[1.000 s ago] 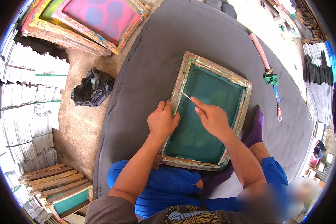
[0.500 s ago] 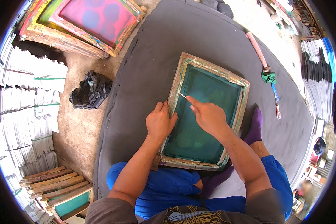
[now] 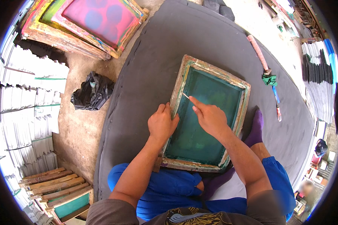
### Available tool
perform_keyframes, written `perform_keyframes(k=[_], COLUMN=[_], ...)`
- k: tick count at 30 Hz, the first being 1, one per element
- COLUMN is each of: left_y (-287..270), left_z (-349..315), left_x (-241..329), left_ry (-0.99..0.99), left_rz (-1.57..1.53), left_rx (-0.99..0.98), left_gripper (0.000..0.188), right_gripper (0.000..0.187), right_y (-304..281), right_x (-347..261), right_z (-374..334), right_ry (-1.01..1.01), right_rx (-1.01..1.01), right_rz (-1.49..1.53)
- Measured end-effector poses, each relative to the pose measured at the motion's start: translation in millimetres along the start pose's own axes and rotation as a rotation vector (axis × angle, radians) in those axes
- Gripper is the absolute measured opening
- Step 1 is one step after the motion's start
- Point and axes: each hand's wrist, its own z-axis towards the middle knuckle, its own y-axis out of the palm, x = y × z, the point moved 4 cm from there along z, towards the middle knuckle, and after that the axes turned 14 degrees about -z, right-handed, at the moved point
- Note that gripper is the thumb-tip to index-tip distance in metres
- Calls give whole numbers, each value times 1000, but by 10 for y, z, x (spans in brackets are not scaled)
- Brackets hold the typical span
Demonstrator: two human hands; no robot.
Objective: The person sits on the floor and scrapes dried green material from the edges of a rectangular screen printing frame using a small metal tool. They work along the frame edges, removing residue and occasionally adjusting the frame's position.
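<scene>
Gripping a wooden frame (image 3: 218, 72) with one hand, holding a thin pale stick (image 3: 186, 96) over it with the other

Has the frame lying on a dark grey mat (image 3: 150, 48), straight ahead between both forearms, far end turned a little to the right, near end close to the blue shorts (image 3: 157, 187). Clasps its left rail with the left hand (image 3: 161, 122), thumb at the inner side, other fingers bent against the outer side. Cannot tell how far they reach beneath. Pinches the stick between thumb and forefinger of the right hand (image 3: 211, 118), above the dark green mesh (image 3: 199, 138), remaining fingers folded and mostly hidden. Points the tip at the inner edge of the left rail. Cannot tell whether it touches there.

Wears a purple sock (image 3: 256, 125), just beside the right rail. Has a pink-wrapped rod (image 3: 259, 54) farther right on the mat, next to a crumpled green cloth (image 3: 269, 79). Beyond the mat's left edge, has a black plastic bag (image 3: 93, 92) on the floor, a paint-stained frame with pink mesh (image 3: 87, 38) above it in view, bundled white sheets (image 3: 26, 112) at far left, and a row of wooden frames (image 3: 60, 183) at lower left
</scene>
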Motion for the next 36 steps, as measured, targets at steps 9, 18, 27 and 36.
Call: perform_keyframes(k=[9,18,27,36], left_y=[10,-11,-40,-32], left_z=[0,4,0,13], left_x=[-25,0,0,8], left_ry=[-20,-34,-29,-34], left_rz=[-17,-19,-39,-24], left_rx=[-6,-3,-12,-24], left_gripper=[57,55,56,57], right_gripper=[40,43,40,40], right_y=[40,-42,-5,-13], right_x=[-14,-72,-84,-114], right_z=[113,143,102,-10], right_ry=[33,46,117,106], right_rx=[33,23,19,43], right_rz=[-65,-150,-91,-33])
